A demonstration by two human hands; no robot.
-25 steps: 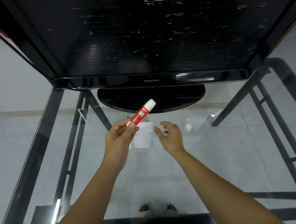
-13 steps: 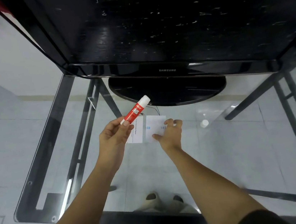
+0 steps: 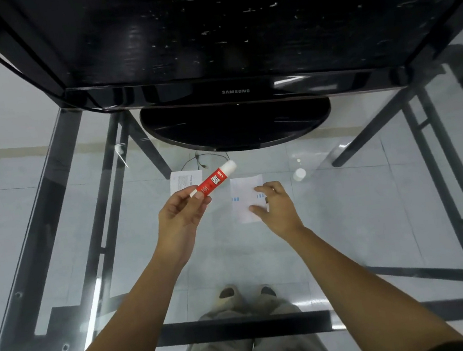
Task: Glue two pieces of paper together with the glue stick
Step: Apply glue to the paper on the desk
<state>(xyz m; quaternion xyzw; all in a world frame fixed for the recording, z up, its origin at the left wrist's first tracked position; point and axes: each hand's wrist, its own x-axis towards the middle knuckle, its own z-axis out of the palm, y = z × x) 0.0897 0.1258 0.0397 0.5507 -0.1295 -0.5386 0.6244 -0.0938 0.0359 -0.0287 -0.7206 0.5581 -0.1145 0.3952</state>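
Observation:
My left hand [image 3: 182, 221] pinches the lower end of a red glue stick [image 3: 214, 182], raised above the glass table and pointing up-right with its white tip uncovered. Two white paper slips lie on the glass: one with printed text [image 3: 183, 180] behind the glue stick, and one with blue marks [image 3: 244, 200] to its right. My right hand [image 3: 277, 209] hovers at the right edge of the blue-marked paper, fingers relaxed; contact with the paper is unclear.
A small white cap [image 3: 298, 174] lies on the glass table [image 3: 348, 219] right of the papers. A black television [image 3: 229, 43] on a round stand [image 3: 237, 127] fills the back. Dark frame bars run beneath the glass.
The two papers have been spread further apart, with the blue-marked one now to the right. My left hand keeps the glue stick raised. The camera view has shifted.

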